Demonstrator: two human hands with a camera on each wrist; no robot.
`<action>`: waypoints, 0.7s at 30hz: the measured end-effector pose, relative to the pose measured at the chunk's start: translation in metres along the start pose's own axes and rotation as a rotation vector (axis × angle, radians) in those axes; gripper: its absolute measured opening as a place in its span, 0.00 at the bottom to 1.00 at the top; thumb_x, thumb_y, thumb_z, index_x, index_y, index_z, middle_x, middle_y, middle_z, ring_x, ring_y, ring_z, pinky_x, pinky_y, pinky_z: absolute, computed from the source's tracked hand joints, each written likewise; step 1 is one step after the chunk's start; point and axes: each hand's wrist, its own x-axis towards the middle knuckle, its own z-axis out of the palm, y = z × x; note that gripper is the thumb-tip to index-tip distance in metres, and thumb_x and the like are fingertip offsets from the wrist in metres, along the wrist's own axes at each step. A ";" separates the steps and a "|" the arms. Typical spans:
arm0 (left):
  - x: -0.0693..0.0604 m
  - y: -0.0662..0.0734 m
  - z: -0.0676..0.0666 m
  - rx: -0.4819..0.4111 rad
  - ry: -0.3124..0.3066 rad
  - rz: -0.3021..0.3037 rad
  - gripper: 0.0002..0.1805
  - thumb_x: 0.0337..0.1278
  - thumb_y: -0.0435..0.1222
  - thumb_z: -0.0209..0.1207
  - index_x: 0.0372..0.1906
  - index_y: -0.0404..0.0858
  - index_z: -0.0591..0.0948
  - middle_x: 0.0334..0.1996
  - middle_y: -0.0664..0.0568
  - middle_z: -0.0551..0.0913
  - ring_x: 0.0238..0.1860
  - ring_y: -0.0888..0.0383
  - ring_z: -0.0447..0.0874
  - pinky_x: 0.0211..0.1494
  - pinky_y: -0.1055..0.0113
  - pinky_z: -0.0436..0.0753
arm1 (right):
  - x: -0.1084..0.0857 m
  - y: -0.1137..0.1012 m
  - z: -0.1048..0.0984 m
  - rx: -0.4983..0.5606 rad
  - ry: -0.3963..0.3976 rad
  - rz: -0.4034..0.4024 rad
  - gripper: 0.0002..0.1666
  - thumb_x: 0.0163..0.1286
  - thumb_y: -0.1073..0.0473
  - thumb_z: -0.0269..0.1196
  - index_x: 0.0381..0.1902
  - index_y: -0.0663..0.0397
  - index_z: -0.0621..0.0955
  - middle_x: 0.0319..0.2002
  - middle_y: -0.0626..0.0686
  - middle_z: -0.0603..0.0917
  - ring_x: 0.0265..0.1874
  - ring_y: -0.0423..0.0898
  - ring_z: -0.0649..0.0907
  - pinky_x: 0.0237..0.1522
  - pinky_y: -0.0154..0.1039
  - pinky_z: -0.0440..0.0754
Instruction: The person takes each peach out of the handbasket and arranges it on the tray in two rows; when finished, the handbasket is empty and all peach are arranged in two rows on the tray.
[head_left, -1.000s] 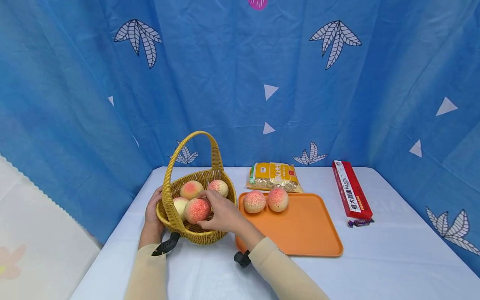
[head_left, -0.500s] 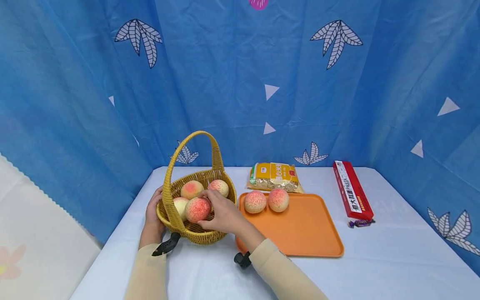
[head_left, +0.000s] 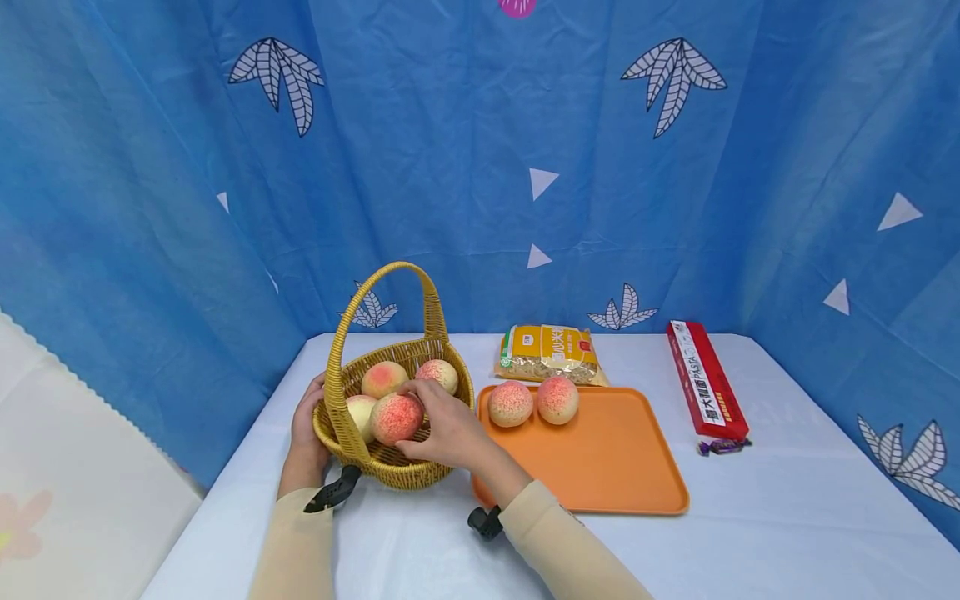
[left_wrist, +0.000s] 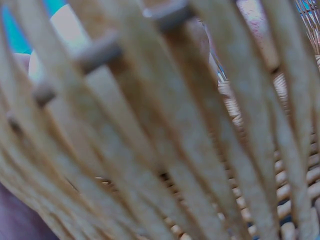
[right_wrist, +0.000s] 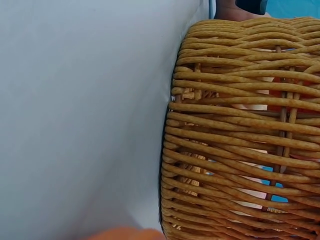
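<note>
My right hand point(head_left: 446, 425) holds a red-speckled peach point(head_left: 396, 419) between thumb and fingers, inside the wicker basket point(head_left: 405, 477). My left hand point(head_left: 305, 427) grips the basket's left side, with some fingers hidden behind the handle. Three more peaches lie in the basket: an orange-pink one point(head_left: 383, 377), a speckled one point(head_left: 438, 374) and a pale one point(head_left: 361, 408) partly covered. Weave of the basket point(left_wrist: 165, 115) fills the left wrist view, close and blurred. In the right wrist view the basket's side point(right_wrist: 240, 130) stands on the white cloth, and the held peach is mostly hidden.
Right of the basket lies an orange tray point(head_left: 600, 467) bearing two peaches, one left point(head_left: 511, 404) and one right point(head_left: 557, 400). Behind it is a yellow grain bag point(head_left: 551, 354). A red pasta box point(head_left: 707, 379) and a purple-wrapped candy point(head_left: 723, 447) lie farther right. Blue curtains stand behind.
</note>
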 end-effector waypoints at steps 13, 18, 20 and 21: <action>-0.004 0.000 0.000 0.019 -0.026 0.040 0.21 0.75 0.32 0.34 0.51 0.55 0.76 0.47 0.66 0.79 0.52 0.65 0.73 0.54 0.76 0.74 | 0.000 0.002 0.001 0.016 0.015 -0.008 0.42 0.57 0.44 0.73 0.66 0.39 0.66 0.64 0.46 0.74 0.55 0.45 0.81 0.57 0.41 0.81; -0.001 0.000 0.000 0.026 -0.015 0.020 0.21 0.75 0.32 0.33 0.55 0.55 0.74 0.50 0.66 0.77 0.57 0.63 0.69 0.56 0.76 0.73 | -0.001 0.003 0.002 0.018 0.032 -0.017 0.43 0.57 0.44 0.72 0.67 0.39 0.66 0.64 0.46 0.74 0.55 0.45 0.81 0.58 0.41 0.81; 0.000 -0.001 -0.001 0.032 -0.010 0.010 0.21 0.75 0.33 0.32 0.56 0.55 0.72 0.51 0.66 0.76 0.59 0.62 0.67 0.57 0.76 0.72 | -0.001 0.004 0.003 0.013 0.040 -0.025 0.43 0.57 0.44 0.72 0.67 0.40 0.66 0.64 0.46 0.74 0.56 0.45 0.81 0.58 0.41 0.81; 0.001 -0.001 -0.001 0.034 -0.009 0.008 0.21 0.75 0.33 0.32 0.56 0.55 0.72 0.52 0.66 0.76 0.60 0.62 0.67 0.58 0.76 0.72 | -0.001 0.005 0.003 0.011 0.044 -0.029 0.43 0.57 0.43 0.72 0.67 0.40 0.66 0.63 0.46 0.74 0.56 0.45 0.81 0.58 0.41 0.81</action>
